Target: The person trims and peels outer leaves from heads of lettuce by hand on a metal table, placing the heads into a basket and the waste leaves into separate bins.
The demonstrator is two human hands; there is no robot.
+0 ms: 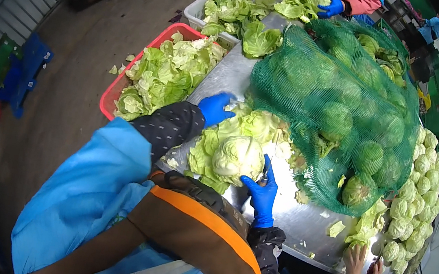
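Observation:
My right hand (263, 197), in a blue glove, grips the right side of a pale, trimmed cabbage (238, 158), thumb and forefinger apart against it. A small dark thing shows between these fingers; I cannot make out what it is. The cabbage rests on loose outer leaves (203, 149) on the metal table (306, 228). My left hand (215, 109), also gloved in blue, is beyond the cabbage to the left, beside more pale leaves (251, 122). Its fingers look apart, slightly blurred, with nothing visible in them.
Left of the table stands a red crate (116, 89) of leaves, with a white crate (195, 6) behind. A green net sack (302, 69) of cabbages fills the middle. Trimmed cabbages (418, 190) are piled right. Co-workers' hands (353, 260) work at the near right and far edge.

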